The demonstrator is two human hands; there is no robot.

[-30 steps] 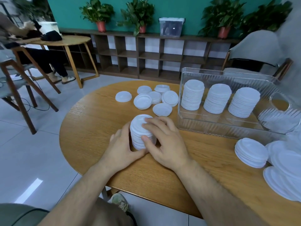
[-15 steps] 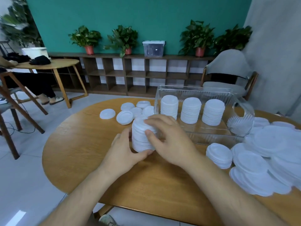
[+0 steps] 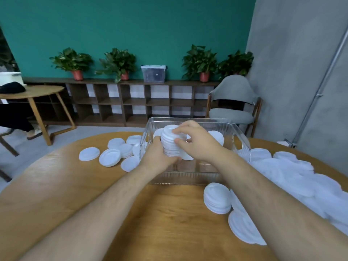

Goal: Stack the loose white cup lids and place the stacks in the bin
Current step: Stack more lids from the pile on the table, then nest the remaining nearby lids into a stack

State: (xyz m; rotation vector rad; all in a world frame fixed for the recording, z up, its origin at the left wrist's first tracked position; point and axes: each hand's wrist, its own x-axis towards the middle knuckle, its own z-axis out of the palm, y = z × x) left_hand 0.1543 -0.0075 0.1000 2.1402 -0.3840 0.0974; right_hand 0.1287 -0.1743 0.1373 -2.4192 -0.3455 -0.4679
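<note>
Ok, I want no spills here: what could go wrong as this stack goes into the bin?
The stack is gripped between the left hand and right hand, so it could lean and fan apart. It might also clip the clear wall of the bin, or knock the lids already inside.

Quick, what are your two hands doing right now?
Left hand: holds the stack of white cup lids from the side.
Right hand: grips the same stack, fingers curled over its top.

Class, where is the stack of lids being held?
Head view, mid-frame: the stack of lids is gripped between the left hand and right hand, over the left part of the clear bin.
</note>
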